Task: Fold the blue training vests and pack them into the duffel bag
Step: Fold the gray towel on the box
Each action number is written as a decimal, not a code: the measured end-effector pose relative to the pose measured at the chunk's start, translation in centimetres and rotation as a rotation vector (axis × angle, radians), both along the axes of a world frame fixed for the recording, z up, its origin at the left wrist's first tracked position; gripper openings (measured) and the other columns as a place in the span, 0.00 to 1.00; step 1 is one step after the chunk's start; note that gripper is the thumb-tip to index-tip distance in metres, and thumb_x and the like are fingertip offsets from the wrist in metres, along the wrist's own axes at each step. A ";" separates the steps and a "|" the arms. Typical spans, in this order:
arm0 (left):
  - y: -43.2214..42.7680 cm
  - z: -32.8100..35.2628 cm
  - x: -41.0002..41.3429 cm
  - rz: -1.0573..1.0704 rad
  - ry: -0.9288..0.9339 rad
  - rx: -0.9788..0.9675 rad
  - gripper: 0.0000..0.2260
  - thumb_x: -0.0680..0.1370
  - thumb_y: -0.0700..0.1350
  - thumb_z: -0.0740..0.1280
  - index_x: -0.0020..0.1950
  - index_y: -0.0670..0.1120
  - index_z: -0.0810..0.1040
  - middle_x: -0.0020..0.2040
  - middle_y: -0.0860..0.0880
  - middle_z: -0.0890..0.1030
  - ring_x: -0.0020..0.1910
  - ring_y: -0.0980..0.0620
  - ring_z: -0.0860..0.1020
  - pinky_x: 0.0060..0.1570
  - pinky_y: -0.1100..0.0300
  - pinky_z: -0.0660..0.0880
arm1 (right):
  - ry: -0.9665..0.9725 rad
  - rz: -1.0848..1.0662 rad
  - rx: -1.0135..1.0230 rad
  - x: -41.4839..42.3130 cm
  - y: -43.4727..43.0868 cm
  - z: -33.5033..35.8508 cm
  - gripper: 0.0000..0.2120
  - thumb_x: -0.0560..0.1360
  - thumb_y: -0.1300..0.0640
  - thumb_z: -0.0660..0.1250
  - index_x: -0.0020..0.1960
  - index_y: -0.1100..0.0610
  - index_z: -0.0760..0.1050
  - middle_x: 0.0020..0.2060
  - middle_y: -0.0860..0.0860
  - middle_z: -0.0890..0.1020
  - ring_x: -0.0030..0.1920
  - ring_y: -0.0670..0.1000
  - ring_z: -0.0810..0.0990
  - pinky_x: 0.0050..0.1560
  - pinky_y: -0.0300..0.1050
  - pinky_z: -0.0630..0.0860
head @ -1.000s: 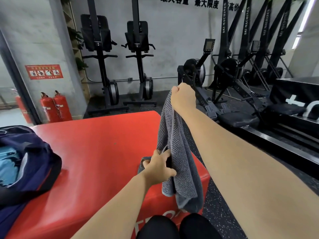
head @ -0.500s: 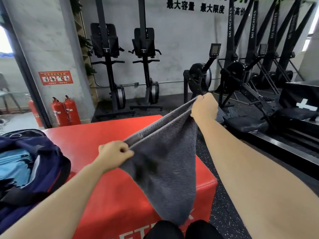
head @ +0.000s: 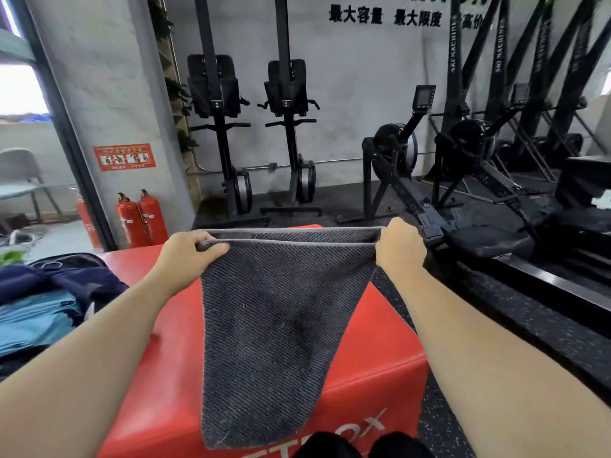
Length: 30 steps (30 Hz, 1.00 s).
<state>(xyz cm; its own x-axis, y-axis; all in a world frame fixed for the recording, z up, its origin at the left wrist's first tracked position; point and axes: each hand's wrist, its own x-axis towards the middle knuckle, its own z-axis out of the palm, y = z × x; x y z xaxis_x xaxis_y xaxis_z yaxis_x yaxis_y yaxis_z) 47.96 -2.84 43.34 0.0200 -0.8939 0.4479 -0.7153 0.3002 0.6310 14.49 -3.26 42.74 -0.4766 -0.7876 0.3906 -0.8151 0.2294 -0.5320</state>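
Note:
A dark grey ribbed cloth (head: 281, 325) hangs doubled over in front of me, its top edge stretched level between both hands. My left hand (head: 190, 256) grips the left top corner and my right hand (head: 400, 247) grips the right one. The cloth hangs down over the red padded box (head: 373, 361). At the far left, a navy duffel bag (head: 66, 279) lies open on the box, and light blue folded fabric (head: 36, 320) shows inside it.
Two red fire extinguishers (head: 142, 218) stand by the grey pillar behind the box. Black rowing machines (head: 413, 196) and ski machines fill the floor to the right and behind. My dark knees (head: 360, 446) show at the bottom edge.
My left hand slid up the cloth from its lower part to the top left corner. My right hand came down, and the cloth went from hanging bunched to spread out flat between both hands.

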 end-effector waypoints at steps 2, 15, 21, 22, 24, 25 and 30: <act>-0.1 -0.2 -0.5 0.001 0.019 -0.024 0.07 0.75 0.47 0.73 0.39 0.46 0.83 0.35 0.47 0.81 0.36 0.51 0.76 0.39 0.56 0.71 | -0.013 -0.018 0.025 -0.3 -0.2 -0.4 0.08 0.81 0.59 0.61 0.56 0.62 0.73 0.54 0.61 0.80 0.55 0.63 0.79 0.50 0.53 0.76; 0.7 -4.6 -11.3 -0.261 -0.089 0.060 0.13 0.68 0.38 0.75 0.33 0.54 0.76 0.33 0.54 0.80 0.37 0.53 0.75 0.39 0.58 0.70 | -0.166 0.788 0.159 6.8 1.7 -3.1 0.27 0.65 0.55 0.68 0.64 0.51 0.75 0.60 0.51 0.80 0.62 0.53 0.76 0.65 0.52 0.71; 2.0 -6.4 -12.5 -0.303 0.032 0.144 0.19 0.69 0.35 0.73 0.53 0.52 0.71 0.35 0.53 0.80 0.33 0.59 0.75 0.34 0.64 0.70 | -0.409 0.876 0.208 5.6 2.8 -5.2 0.09 0.68 0.66 0.70 0.47 0.59 0.76 0.38 0.48 0.76 0.39 0.47 0.72 0.41 0.41 0.68; 2.2 -6.6 -12.5 -0.310 0.066 0.150 0.21 0.70 0.36 0.73 0.56 0.52 0.70 0.33 0.51 0.80 0.31 0.60 0.73 0.35 0.65 0.69 | -0.418 0.892 0.202 5.3 3.0 -5.3 0.08 0.68 0.66 0.71 0.45 0.59 0.77 0.37 0.47 0.75 0.38 0.46 0.71 0.39 0.39 0.67; 2.4 -6.9 -12.5 -0.291 0.098 0.150 0.24 0.70 0.39 0.75 0.59 0.54 0.69 0.32 0.44 0.79 0.31 0.56 0.72 0.37 0.61 0.69 | -0.412 0.939 0.196 4.8 3.3 -5.5 0.05 0.70 0.65 0.72 0.45 0.61 0.79 0.35 0.49 0.77 0.38 0.45 0.71 0.40 0.42 0.68; 2.5 -7.0 -12.5 -0.272 0.110 0.151 0.25 0.70 0.41 0.76 0.59 0.55 0.68 0.31 0.42 0.77 0.31 0.53 0.71 0.37 0.58 0.69 | -0.399 0.946 0.197 4.7 3.4 -5.6 0.03 0.72 0.63 0.71 0.45 0.61 0.80 0.36 0.52 0.79 0.39 0.45 0.72 0.42 0.45 0.70; 3.0 -7.2 -13.2 -0.259 0.090 0.177 0.25 0.69 0.41 0.76 0.60 0.56 0.67 0.28 0.47 0.74 0.32 0.49 0.71 0.41 0.50 0.73 | -0.198 0.914 0.226 4.5 3.6 -5.7 0.10 0.77 0.53 0.67 0.47 0.59 0.82 0.36 0.57 0.81 0.37 0.48 0.72 0.41 0.52 0.71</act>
<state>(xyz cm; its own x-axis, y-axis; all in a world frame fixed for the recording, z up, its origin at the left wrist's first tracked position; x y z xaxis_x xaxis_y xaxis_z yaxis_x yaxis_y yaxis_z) 34.74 0.13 36.18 -0.1861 -0.9381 0.2921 -0.5681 0.3453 0.7470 18.94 0.31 37.00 0.3177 -0.9343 0.1620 -0.6302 -0.3357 -0.7001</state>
